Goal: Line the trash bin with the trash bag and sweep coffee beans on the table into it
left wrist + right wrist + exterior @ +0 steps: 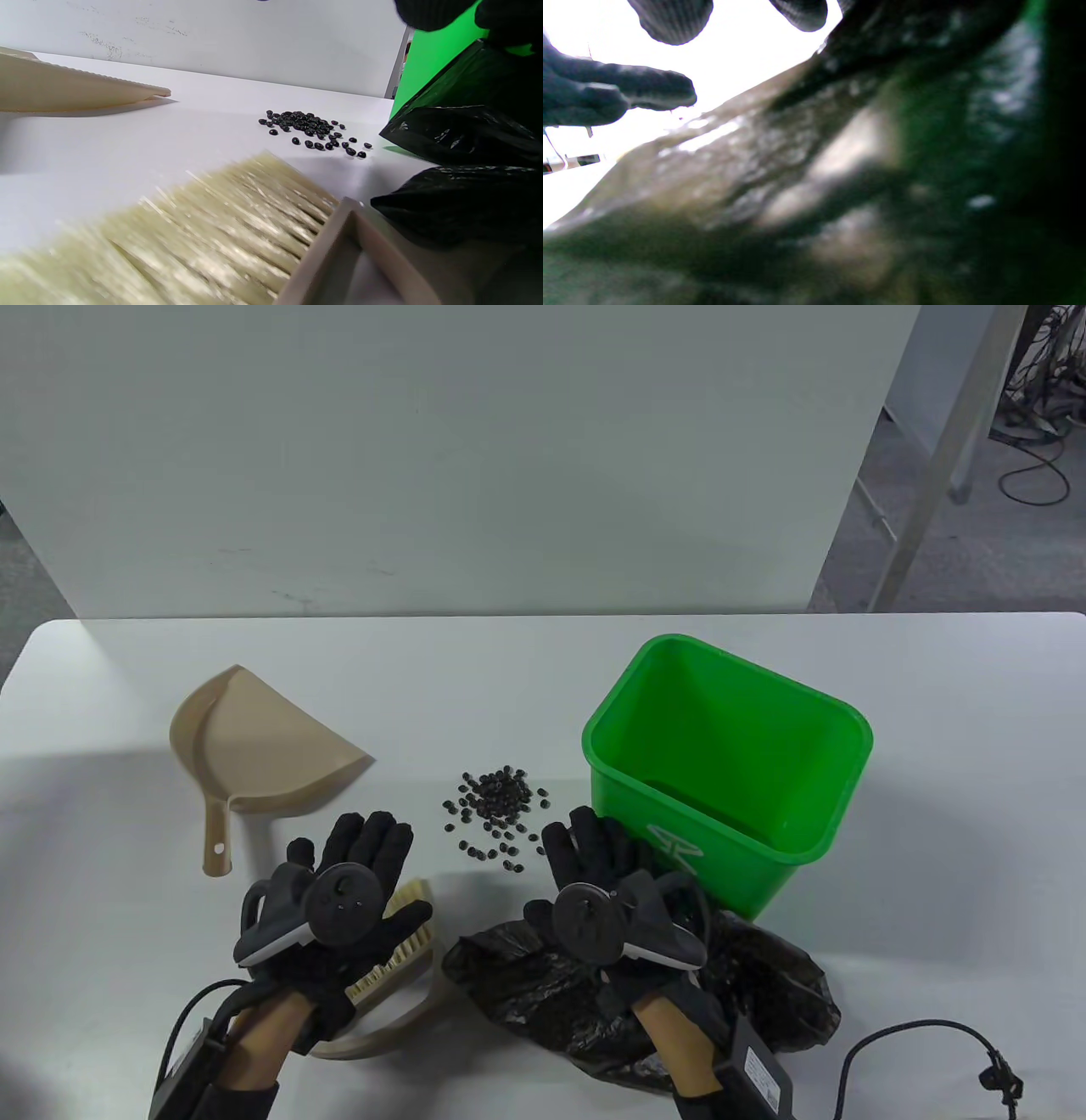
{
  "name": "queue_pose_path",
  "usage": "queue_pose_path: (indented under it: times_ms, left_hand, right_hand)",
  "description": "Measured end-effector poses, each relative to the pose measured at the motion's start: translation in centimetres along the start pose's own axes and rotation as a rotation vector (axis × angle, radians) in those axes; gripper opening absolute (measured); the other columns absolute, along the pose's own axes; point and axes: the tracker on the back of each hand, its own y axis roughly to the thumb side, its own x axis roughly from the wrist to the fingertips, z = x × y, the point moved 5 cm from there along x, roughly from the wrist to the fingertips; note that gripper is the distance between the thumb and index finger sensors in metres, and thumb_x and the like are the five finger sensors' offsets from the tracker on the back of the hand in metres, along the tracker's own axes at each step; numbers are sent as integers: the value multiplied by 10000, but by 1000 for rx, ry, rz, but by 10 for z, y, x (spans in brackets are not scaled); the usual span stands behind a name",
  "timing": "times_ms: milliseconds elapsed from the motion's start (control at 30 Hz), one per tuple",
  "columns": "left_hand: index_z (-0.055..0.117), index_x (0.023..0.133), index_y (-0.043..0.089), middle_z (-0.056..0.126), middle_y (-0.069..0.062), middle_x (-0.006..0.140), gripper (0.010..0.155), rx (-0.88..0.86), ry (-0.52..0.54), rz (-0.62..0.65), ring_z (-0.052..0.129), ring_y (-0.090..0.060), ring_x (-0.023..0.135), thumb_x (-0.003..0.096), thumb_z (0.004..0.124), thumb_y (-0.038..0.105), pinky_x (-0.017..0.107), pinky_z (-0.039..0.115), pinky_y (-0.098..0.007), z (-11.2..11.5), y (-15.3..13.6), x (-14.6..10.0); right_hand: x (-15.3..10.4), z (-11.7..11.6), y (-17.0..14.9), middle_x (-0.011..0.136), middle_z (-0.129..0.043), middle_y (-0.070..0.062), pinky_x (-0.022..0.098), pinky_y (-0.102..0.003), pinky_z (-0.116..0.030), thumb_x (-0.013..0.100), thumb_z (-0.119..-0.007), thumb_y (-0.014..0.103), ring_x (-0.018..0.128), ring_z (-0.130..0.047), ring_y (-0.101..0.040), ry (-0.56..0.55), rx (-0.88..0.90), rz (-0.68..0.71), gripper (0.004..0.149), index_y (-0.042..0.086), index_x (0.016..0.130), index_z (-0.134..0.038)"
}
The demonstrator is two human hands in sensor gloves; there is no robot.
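Observation:
A green trash bin (730, 763) stands unlined at the right of the table. Left of it lies a small heap of dark coffee beans (496, 806), also in the left wrist view (312, 129). A crumpled black trash bag (551, 984) lies near the front edge, under my right hand (594, 848), whose fingers are spread flat just above it. My left hand (365, 848) hovers flat over the beige brush (399, 954), holding nothing. The tan dustpan (254, 742) lies at the left. The right wrist view is filled by blurred black bag (840, 190) with my fingertips (670, 17) above.
A white wall panel stands behind the table. The brush's curved handle (382, 1027) reaches toward the front edge. Cables (916, 1052) trail off my wrists at the bottom. Bare tabletop (102, 857) lies to the far left and behind the beans.

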Motion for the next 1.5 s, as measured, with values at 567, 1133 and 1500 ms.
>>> queue_pose_path:
  times_ms: [567, 1133, 1500]
  left_hand:
    - [196, 1220, 118, 185, -215, 1298, 853, 22, -96, -19, 217, -559, 1166, 615, 550, 605, 644, 217, -871, 20, 1, 8]
    - [141, 1211, 110, 155, -228, 1300, 947, -285, -3, 207, 257, -596, 1173, 584, 564, 680, 650, 219, -885, 2, 36, 0]
    - [562, 1112, 86, 882, -30, 914, 614, -378, 215, 109, 1008, -54, 471, 603, 768, 363, 566, 854, -517, -20, 33, -5]
  right_hand:
    - [22, -94, -13, 1104, -369, -400, 635, -681, -560, 563, -666, 471, 882, -652, -473, 526, -163, -127, 774, 15, 1136, -417]
    - [17, 7, 28, 910, -807, -125, 535, -514, -789, 589, -669, 339, 594, -906, -203, -78, -160, 40, 369, 199, 917, -761]
    - [17, 54, 87, 995, -727, -172, 587, -567, -742, 605, -642, 362, 700, -883, -255, -396, -102, 195, 438, 164, 993, -685]
